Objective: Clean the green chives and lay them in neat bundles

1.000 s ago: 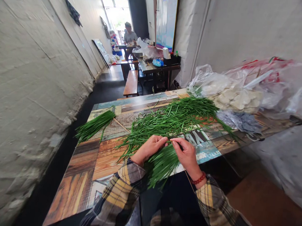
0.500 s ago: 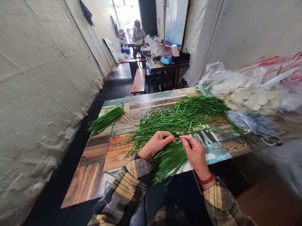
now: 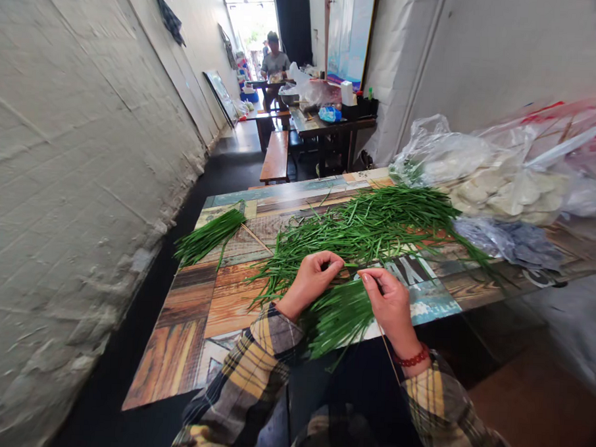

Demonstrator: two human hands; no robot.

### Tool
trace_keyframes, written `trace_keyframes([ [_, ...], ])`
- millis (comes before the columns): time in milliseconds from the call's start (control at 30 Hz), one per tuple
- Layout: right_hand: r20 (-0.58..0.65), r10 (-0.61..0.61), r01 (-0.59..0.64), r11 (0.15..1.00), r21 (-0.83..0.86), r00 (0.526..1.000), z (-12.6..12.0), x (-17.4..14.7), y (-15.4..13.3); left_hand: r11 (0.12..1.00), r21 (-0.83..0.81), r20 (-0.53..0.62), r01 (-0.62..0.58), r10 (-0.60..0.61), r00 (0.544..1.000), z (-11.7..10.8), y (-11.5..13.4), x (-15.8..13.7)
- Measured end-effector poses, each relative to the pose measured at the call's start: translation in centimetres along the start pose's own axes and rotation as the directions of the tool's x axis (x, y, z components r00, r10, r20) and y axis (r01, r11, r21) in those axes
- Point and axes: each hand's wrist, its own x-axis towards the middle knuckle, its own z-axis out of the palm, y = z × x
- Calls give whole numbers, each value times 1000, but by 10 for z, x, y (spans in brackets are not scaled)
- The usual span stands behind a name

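Note:
My left hand (image 3: 316, 283) has thumb and forefinger pinched together beside a green chive tip. My right hand (image 3: 388, 303) is closed in a pinch on a thin wooden skewer (image 3: 390, 354), whose lower part runs down past the wrist. Between and below both hands fans a row of green chives (image 3: 340, 321), its ends hanging over the table's near edge. Where the chives meet the skewer is mostly hidden by my fingers. Just beyond lies a loose heap of chives (image 3: 357, 223). A finished-looking fan of chives on a skewer (image 3: 211, 236) rests at the table's left.
The patterned wooden table (image 3: 184, 337) stands before me. Plastic bags with pale flat pieces (image 3: 507, 193) and a grey cloth (image 3: 534, 244) sit at its right. A bench (image 3: 275, 158), another table and a seated person (image 3: 275, 63) are farther back; a white wall (image 3: 83, 174) runs along the left.
The view has shifted slightly. My left fingertips have moved a little up and away from the right ones, so the gap between them is wider.

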Motion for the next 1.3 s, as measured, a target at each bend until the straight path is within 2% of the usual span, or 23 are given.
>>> trace_keyframes([
  [167, 45, -7, 6, 1000, 6, 999, 1, 2, -1, 1000, 20, 15, -18, 18, 1000, 3, 1, -1],
  [500, 43, -21, 21, 1000, -4, 999, 1, 2, -2, 995, 88, 86, -51, 44, 995, 2, 7, -4],
  [1300, 42, -40, 41, 999, -35, 998, 2, 3, -2, 995, 66, 114, -76, 68, 991, 3, 10, -5],
])
